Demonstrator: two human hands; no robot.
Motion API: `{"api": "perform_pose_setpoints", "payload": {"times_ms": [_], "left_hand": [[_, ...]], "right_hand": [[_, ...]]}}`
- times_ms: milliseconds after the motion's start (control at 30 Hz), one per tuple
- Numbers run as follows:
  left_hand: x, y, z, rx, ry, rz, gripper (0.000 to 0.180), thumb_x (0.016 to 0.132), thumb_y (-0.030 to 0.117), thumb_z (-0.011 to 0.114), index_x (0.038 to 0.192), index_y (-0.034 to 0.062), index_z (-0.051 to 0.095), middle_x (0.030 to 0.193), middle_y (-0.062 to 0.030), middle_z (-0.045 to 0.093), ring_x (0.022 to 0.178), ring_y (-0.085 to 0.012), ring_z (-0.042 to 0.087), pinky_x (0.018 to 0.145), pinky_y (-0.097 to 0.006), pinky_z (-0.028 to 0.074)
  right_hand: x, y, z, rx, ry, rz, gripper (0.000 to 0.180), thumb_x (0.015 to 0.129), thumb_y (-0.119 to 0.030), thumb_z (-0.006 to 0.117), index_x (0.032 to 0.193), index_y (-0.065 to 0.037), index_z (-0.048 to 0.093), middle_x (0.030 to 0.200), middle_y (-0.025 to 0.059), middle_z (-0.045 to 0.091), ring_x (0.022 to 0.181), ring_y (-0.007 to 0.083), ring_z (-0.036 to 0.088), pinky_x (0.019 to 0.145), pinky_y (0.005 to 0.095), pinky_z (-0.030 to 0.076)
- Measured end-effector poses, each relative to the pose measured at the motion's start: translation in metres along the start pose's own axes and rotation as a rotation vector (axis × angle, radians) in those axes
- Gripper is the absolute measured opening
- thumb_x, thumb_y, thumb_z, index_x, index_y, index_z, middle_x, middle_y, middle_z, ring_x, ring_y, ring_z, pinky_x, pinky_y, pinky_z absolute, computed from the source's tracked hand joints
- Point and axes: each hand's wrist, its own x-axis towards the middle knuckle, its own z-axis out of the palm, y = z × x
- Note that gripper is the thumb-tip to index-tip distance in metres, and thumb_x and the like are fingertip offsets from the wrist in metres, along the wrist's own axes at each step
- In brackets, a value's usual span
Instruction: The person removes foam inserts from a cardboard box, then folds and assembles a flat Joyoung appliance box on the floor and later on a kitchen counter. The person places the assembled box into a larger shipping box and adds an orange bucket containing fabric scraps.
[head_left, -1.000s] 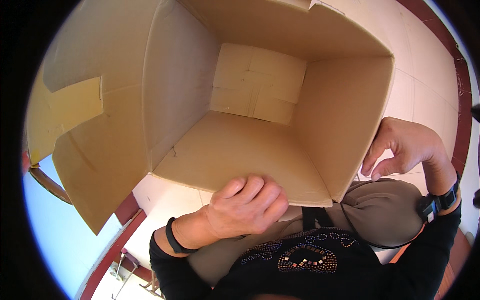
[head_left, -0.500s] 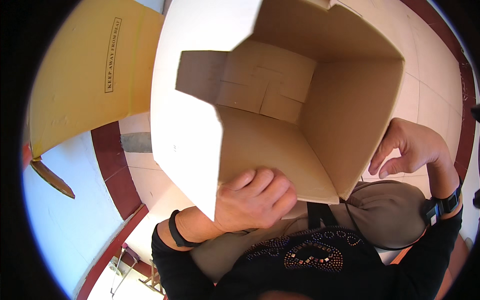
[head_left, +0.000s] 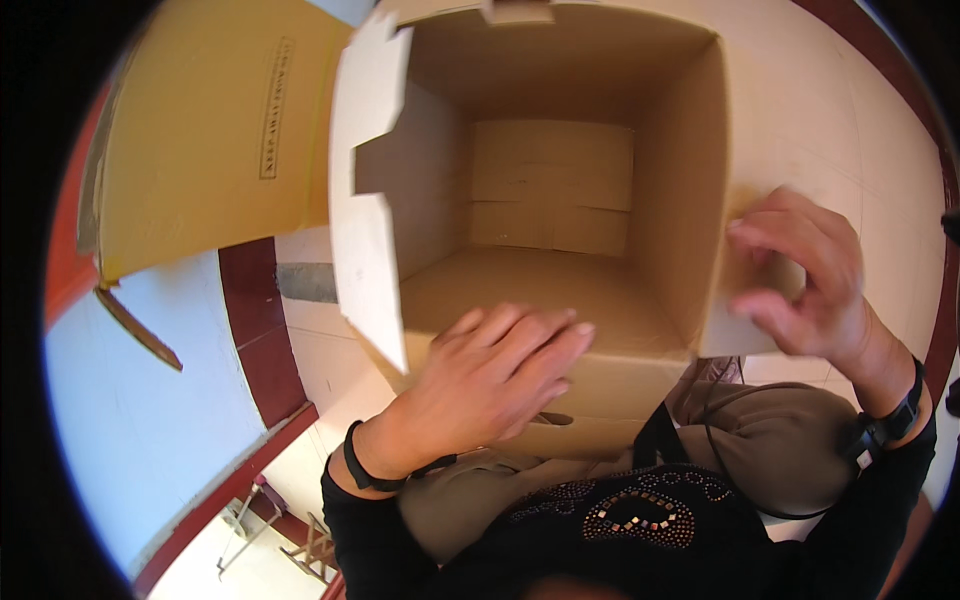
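Box [head_left: 555,280]: btw hands, open end up
L flap [head_left: 365,240]: swung back vs 0.5 s ago, so inside more exposed
L grip [head_left: 490,370]: loose, fingers spread at near edge
R grip [head_left: 815,275]: unclenched, blurred, nr R side

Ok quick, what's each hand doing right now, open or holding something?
Left hand: open, fingers loosely bent over the cardboard box's near edge; firm grip can't be told.
Right hand: open, holding nothing, beside the box's right side.

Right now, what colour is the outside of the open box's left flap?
White: the left flap shows best in the head view.
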Motion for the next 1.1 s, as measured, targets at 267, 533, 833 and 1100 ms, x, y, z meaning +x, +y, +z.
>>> {"api": "perform_pose_setpoints", "payload": {"times_ms": [267, 533, 833, 1100], "left_hand": [[-0.094, -0.016, -0.081, -0.232, 0.176, 0.041, 0.043, 0.071, 0.01, 0.068, 0.111, 0.0046, 0.054, 0.097, -0.0098, 0.058, 0.094, -0.0249, 0.055, 0.09, -0.042, 0.038], [-0.106, -0.084, -0.107, 0.172, 0.056, 0.06, 0.031, 0.076, 0.02, 0.063, 0.105, 0.0067, 0.061, 0.106, -0.0062, 0.058, 0.119, -0.0241, 0.044, 0.1, -0.043, 0.03], [-0.058, -0.086, -0.103, 0.332, -0.018, -0.041, 0.016, 0.068, 0.011, 0.067, 0.083, 0.0109, 0.061, 0.092, -0.0022, 0.061, 0.097, -0.0213, 0.051, 0.089, -0.034, 0.038], [-0.017, -0.038, -0.147, 0.146, 0.091, -0.111, 0.017, 0.07, 0.02, 0.065, 0.078, 0.005, 0.061, 0.076, -0.0088, 0.062, 0.084, -0.028, 0.055, 0.077, -0.038, 0.044]], "right_hand": [[0.038, -0.143, 0.078, -0.406, -0.455, -0.01, 0.051, 0.061, -0.018, 0.074, 0.108, -0.007, 0.058, 0.084, 0.0068, 0.055, 0.089, 0.0248, 0.055, 0.104, 0.0512, 0.025], [0.085, -0.038, -0.003, -0.455, -0.424, 0.101, 0.031, 0.057, -0.01, 0.073, 0.087, -0.01, 0.066, 0.087, 0.0056, 0.062, 0.094, 0.0247, 0.056, 0.109, 0.0458, 0.019], [0.12, -0.07, 0.031, -0.741, -0.457, 0.434, 0.045, 0.058, -0.014, 0.069, 0.102, -0.012, 0.065, 0.092, 0.0136, 0.062, 0.1, 0.0283, 0.056, 0.092, 0.04, 0.039], [0.122, -0.173, 0.061, -0.609, 0.012, 0.034, 0.038, 0.066, -0.018, 0.07, 0.1, -0.005, 0.058, 0.094, 0.0111, 0.058, 0.096, 0.0275, 0.052, 0.095, 0.0398, 0.035]]}}
